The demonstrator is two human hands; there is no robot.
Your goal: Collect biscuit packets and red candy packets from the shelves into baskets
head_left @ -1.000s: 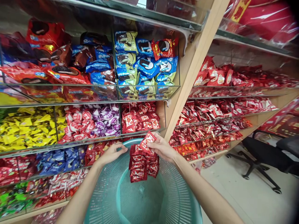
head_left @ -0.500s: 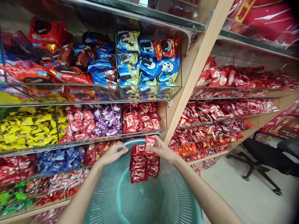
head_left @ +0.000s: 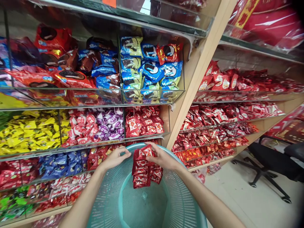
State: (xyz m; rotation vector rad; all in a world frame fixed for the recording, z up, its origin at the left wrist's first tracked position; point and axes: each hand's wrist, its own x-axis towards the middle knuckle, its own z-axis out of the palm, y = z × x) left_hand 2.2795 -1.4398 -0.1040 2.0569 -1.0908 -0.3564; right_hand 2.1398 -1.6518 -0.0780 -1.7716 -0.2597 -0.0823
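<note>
A teal mesh plastic basket (head_left: 187, 196) is below me, its far rim close against the shelves. Small red candy packets (head_left: 142, 172) are stacked in rows against the basket's far inner wall. My right hand (head_left: 162, 157) is over the top of this stack, its thumb and fingers closed on a red candy packet (head_left: 147, 151). At the far left of the rim, my left hand (head_left: 118, 157) has its thumb and index fingertip together, with nothing visible in them. A small clear bit (head_left: 144, 195) lies on the basket floor.
Behind the basket, shelves hold similar red packets (head_left: 144, 122), purple-and-white candies (head_left: 110, 122), yellow candies (head_left: 33, 131) and biscuit packs (head_left: 152, 69) behind clear front panels. A wooden upright (head_left: 190, 95) divides the shelving. A black swivel chair (head_left: 268, 163) stands on the floor at right.
My right hand has lowered the red packet from upright above the stack onto its top. My left hand has barely moved. The view has shifted slightly.
</note>
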